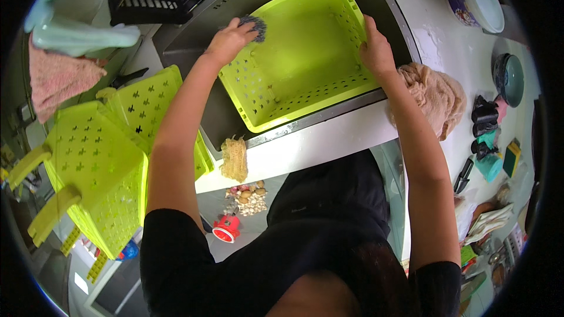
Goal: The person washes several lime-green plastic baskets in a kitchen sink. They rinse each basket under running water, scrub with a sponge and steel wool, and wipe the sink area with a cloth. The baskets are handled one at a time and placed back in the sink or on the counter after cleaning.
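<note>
A lime-green plastic basket (pixel 304 57) with perforated sides rests tilted in the dark sink (pixel 211 119), its open top facing me. My left hand (pixel 231 42) holds a grey scouring pad (pixel 255 28) against the basket's upper left edge. On the opposite side, my right hand (pixel 376 48) grips the rim, thumb over the inner edge. A tan loofah piece (pixel 234 159) lies on the white counter edge (pixel 317 136) by the sink's near left corner. Beside my right forearm sits a crumpled beige towel (pixel 432 97).
More green perforated baskets (pixel 97 158) stand at the left. A black dish rack (pixel 152 4) is behind the sink, near a hanging pink cloth (pixel 61 75). Bowls (pixel 513 80), a white tub (pixel 482 2) and a yellow-green sponge (pixel 511 159) occupy the right counter. Below stands a red container (pixel 227 228).
</note>
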A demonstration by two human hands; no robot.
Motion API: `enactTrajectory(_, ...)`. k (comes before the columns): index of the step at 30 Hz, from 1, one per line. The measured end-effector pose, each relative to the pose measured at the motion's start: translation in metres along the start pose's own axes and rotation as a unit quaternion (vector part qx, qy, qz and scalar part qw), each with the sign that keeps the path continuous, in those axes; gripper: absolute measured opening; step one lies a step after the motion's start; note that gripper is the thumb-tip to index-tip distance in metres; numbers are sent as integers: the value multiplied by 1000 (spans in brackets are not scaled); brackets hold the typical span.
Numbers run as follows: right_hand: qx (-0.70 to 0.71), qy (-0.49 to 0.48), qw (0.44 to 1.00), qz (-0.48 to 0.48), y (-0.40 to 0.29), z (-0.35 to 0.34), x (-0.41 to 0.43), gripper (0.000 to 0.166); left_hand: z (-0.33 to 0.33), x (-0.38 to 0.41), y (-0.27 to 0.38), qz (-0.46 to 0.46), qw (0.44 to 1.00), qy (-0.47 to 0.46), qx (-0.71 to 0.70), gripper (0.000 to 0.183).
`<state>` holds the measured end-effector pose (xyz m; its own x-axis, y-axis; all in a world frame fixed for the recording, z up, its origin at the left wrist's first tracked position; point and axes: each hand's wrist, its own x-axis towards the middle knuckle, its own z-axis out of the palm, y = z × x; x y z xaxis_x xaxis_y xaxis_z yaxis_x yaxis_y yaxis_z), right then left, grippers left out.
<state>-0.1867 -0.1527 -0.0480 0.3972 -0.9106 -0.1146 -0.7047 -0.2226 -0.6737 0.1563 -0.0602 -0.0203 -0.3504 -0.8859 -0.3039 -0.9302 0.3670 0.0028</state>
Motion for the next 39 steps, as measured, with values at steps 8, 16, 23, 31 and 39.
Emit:
enactTrajectory(8,-7,-7,1000,3,5,1,-7,52,46,22,8,-41,938,-307,158,46)
enactTrajectory(16,-14,-27,1000,-2,-11,2,-5,56,50,89,-32,72,991,17,107,34)
enactTrajectory(23,1,-5,1000,3,-10,12,-9,59,84,29,-30,-14,942,-270,201,21)
enactTrajectory(31,-4,12,999,47,-15,9,-10,59,57,65,-4,-185,962,-196,29,49)
enactTrajectory(39,26,33,999,22,-13,16,-10,52,114,54,23,-234,923,-264,-151,64)
